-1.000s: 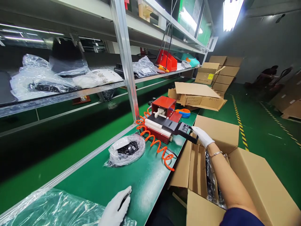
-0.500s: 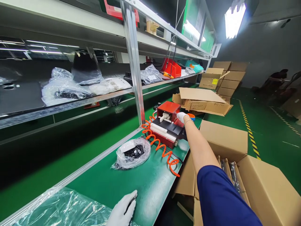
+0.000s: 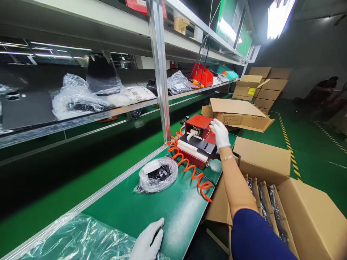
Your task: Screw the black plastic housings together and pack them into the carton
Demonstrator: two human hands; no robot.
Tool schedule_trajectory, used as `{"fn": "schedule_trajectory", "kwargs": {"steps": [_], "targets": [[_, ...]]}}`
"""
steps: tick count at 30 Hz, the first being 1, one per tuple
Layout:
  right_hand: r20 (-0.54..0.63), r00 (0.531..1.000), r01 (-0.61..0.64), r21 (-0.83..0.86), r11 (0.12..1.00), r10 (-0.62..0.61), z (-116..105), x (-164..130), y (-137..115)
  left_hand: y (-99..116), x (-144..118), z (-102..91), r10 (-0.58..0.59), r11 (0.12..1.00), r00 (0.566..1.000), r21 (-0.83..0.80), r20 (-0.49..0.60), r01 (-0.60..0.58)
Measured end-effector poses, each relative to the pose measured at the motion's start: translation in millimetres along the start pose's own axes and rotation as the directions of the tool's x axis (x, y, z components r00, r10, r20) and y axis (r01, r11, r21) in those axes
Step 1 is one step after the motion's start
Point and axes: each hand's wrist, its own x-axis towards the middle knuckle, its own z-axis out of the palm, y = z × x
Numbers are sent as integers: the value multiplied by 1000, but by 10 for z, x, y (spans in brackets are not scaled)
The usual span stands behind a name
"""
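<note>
The left hand (image 3: 148, 242) lies flat on the green surface (image 3: 168, 206), just beside a sheet of clear plastic film (image 3: 76, 238); its grip looks loosely closed around something dark and thin, but I cannot tell what it is.

Further away, the right hand (image 3: 220, 133) is stretched out to the red machine (image 3: 199, 139). Its fingers rest on the top of the machine near the red block, curled but clamped on nothing that I can see.

A risk, in my judgement: the orange coiled hose (image 3: 189, 171) lies just below the forearm and could be caught by it, and fingers close to the moving part could be pinched.

The machine is red with a black and white top, and stands on the surface near its right edge. A bag of small black parts (image 3: 158, 176) lies to the left of it.
</note>
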Motion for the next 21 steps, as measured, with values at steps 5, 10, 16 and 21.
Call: {"fn": "schedule_trajectory", "kwargs": {"steps": [5,10,16,21], "targets": [[662,742,-239,111,965,108,587,-1598,-127,-47,43,-49,15,1000,996,4,87,-16],[764,586,-164,-214,963,270,1279,-2529,-152,-58,79,-114,43,999,983,20,176,-47],[774,599,226,-411,883,207,1620,-2634,-193,79,34,-180,42,999,983,12,180,-45],[782,590,337,-464,819,200,1663,-2661,-197,64,30,-195,60,998,978,-6,199,-60]]}}
